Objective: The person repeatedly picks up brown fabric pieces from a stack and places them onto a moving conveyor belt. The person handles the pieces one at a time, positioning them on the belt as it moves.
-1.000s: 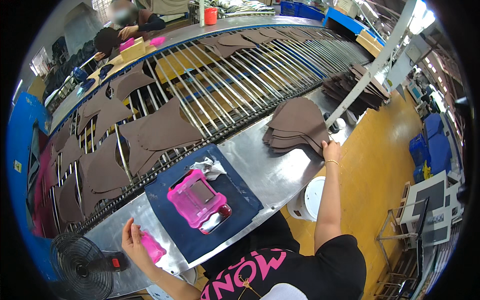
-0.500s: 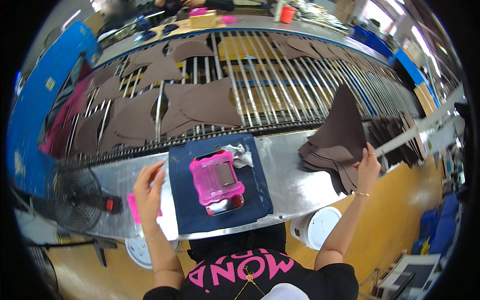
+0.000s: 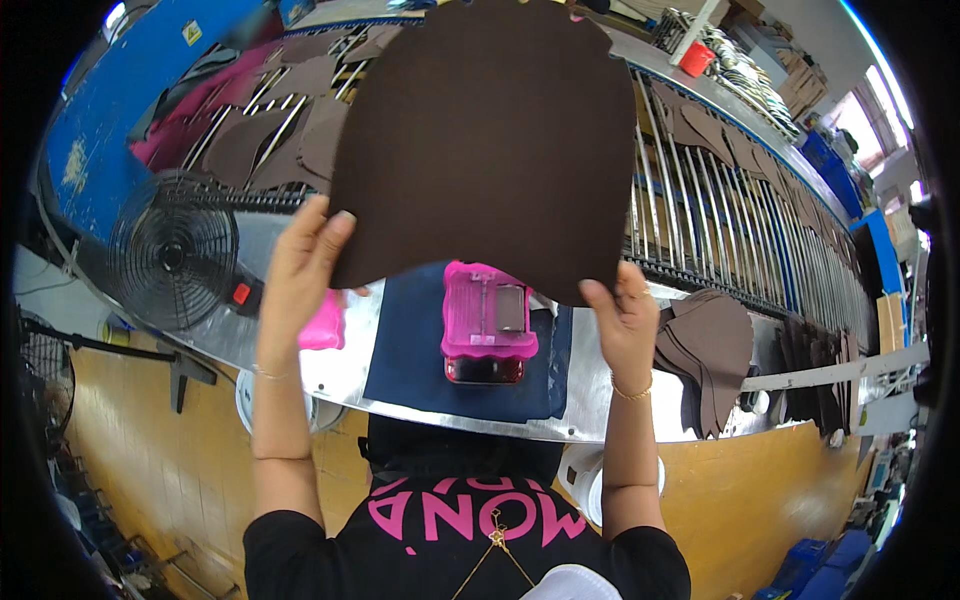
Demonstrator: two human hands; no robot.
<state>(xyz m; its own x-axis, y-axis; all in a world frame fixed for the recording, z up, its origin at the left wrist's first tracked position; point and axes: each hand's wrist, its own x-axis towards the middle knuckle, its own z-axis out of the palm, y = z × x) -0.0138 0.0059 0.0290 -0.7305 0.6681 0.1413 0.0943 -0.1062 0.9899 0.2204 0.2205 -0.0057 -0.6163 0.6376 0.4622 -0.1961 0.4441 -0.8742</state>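
Held up in front of me is a large dark brown sheet panel (image 3: 480, 150), with a rounded outline and a curved lower edge. My left hand (image 3: 298, 275) pinches its lower left corner, and my right hand (image 3: 625, 318) grips the lower right corner. Below the panel, a pink plastic frame with a wavy rim (image 3: 462, 312) rests on a shiny dark red object (image 3: 484, 371). Both lie on a navy cloth (image 3: 410, 350) on the metal table. To the right of my right hand is a stack of similar brown panels (image 3: 710, 345).
A black fan (image 3: 172, 255) stands at the left, near a second pink object (image 3: 322, 328). Behind the table runs a conveyor of metal rods (image 3: 700, 190) carrying brown panels. A blue machine housing (image 3: 110, 120) is at the far left. White buckets (image 3: 600, 490) stand under the table edge.
My right hand has lifted the brown panel off the stack and brought it left to the middle. My left hand, empty before, has taken its other corner. The view has turned.
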